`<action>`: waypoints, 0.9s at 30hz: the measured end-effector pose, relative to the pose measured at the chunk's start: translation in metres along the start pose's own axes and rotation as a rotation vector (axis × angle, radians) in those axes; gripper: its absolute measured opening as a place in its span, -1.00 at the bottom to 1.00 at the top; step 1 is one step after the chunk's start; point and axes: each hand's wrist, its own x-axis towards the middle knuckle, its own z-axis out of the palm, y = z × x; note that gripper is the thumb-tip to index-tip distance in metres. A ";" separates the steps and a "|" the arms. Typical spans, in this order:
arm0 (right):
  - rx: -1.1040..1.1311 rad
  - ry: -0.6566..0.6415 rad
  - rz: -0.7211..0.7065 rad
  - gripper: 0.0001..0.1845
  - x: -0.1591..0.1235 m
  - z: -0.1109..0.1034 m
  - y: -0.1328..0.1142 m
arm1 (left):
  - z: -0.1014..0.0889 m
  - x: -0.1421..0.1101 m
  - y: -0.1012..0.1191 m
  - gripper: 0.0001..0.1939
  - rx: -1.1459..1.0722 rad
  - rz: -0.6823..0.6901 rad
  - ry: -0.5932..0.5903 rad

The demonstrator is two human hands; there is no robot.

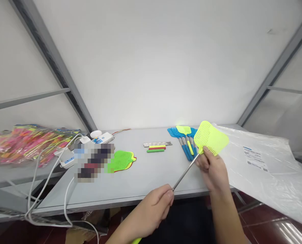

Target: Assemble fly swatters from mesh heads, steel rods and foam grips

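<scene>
I hold a fly swatter over the front edge of the grey table (140,183). Its yellow-green mesh head (210,137) is pinched at the base by my right hand (213,169). Its thin metal rod (185,174) runs down-left into my left hand (154,210), which is closed around the rod; a yellow-green handle end (136,241) pokes out below that hand. A pile of finished swatters with blue heads and blue handles (185,142) lies just behind my right hand.
Loose metal rods and coloured grips (157,146) lie mid-table. Green and red swatter heads (121,161) sit left of them. Power strips (100,138) with white cables are at the left, bagged colourful swatters (23,142) on a side shelf. A large plastic sheet (265,166) covers the right.
</scene>
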 end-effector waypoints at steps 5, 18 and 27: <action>-0.174 -0.236 0.204 -0.62 -0.056 0.002 0.018 | 0.014 -0.006 0.000 -0.56 0.068 0.010 -0.004; -0.124 -0.013 -0.020 -0.70 -0.038 -0.026 -0.017 | 0.015 -0.039 0.005 -0.57 0.464 0.044 0.110; -0.107 -0.048 -0.032 -0.71 -0.050 -0.030 -0.019 | 0.003 -0.048 0.004 -0.62 0.629 0.105 0.093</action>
